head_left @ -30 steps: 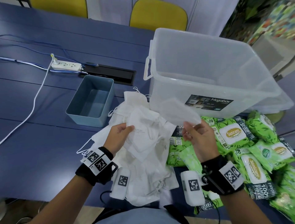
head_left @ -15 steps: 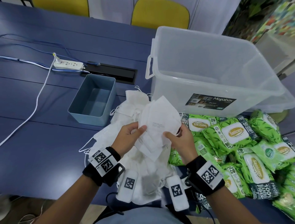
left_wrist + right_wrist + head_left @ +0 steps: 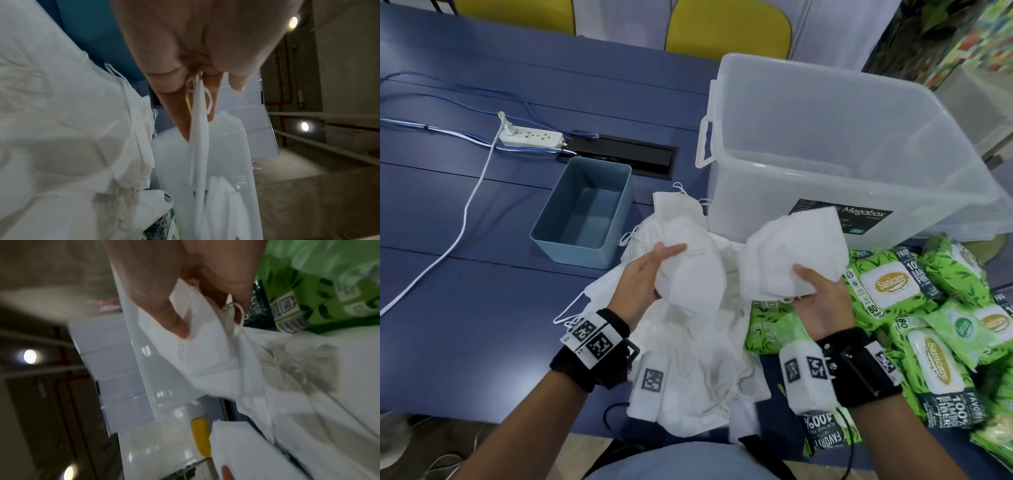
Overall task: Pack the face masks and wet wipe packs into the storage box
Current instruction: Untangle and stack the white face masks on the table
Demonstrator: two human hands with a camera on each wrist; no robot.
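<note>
Now apart, hands [image 3: 640,279] with separate masks [image 3: 791,260]

**Black wrist straps, white tagged camera blocks**

Both forearms are bare. The left hand [image 3: 640,284], left of centre, has a black fabric wrist strap [image 3: 589,356] bearing white square-code tags, with a white rounded camera block [image 3: 649,387] beside it. The right hand [image 3: 822,301] wears a matching black strap with buckle [image 3: 859,370] and coded white block [image 3: 806,377]. A grey-blue shirt [image 3: 671,462] fills the bottom edge.
</note>
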